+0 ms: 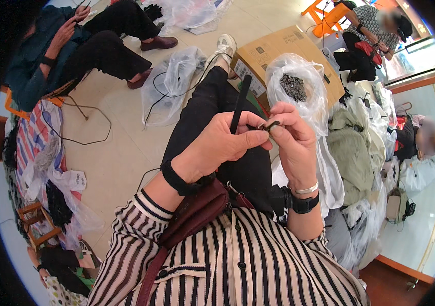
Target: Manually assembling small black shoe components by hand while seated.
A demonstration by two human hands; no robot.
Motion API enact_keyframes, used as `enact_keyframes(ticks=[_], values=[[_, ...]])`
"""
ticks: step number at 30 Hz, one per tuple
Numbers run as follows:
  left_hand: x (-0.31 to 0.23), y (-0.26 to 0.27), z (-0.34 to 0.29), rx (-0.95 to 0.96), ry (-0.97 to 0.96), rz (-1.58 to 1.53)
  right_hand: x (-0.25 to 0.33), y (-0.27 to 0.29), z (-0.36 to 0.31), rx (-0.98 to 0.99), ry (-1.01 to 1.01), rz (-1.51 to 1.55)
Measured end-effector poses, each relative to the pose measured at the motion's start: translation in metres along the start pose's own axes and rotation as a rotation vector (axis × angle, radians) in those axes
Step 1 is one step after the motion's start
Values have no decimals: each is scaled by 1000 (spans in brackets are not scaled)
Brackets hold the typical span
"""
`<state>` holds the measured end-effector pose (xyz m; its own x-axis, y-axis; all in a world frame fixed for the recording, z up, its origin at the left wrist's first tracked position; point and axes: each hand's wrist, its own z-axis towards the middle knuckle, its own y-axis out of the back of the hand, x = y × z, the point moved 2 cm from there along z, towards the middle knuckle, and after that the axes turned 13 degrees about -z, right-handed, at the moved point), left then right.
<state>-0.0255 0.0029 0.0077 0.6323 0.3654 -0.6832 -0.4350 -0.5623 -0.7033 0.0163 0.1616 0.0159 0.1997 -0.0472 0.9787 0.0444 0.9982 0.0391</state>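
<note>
My left hand [222, 140] is closed in a pinch around a flat black strap [241, 102], whose free end sticks up above the fingers. At the fingertips of both hands sits a small dark piece [272, 125], possibly a metal clip or hook; its exact kind is too small to make out. My right hand [295, 145] pinches that piece between thumb and fingers, touching the left fingertips. Both hands are held over my lap. Just beyond them, a clear plastic bag [306, 104] holds many small dark metal-looking parts [293, 87].
A cardboard box [258, 56] lies beneath the bag of parts. Plastic bags and grey-green cloth [350, 153] are heaped on the right. A thin black cable [176, 94] crosses a clear bag on the floor. Other people sit at left and right; an orange stool [324, 20] stands behind.
</note>
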Motion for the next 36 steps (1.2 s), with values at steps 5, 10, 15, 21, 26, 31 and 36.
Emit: enact_keyframes(ticks=[5,10,15,21,26,31,36], values=[[0,-4,0,-18,-267,245,8,-2,0,2,-22,214],[1,-4,-1,-326,-601,850,5,-11,1,-83,-263,320],[11,-4,3,-320,-941,1070,-12,-18,-2,-172,-271,187],[3,-8,7,-437,-715,877,-12,-13,-3,-367,-191,-220],[10,-1,17,-304,-479,745,-23,-13,-6,-407,3,-573],[13,4,22,-197,-386,476,-30,-11,-6,-385,-112,-373],[17,6,23,-288,-540,788,-25,-14,-5,-373,-71,-498]])
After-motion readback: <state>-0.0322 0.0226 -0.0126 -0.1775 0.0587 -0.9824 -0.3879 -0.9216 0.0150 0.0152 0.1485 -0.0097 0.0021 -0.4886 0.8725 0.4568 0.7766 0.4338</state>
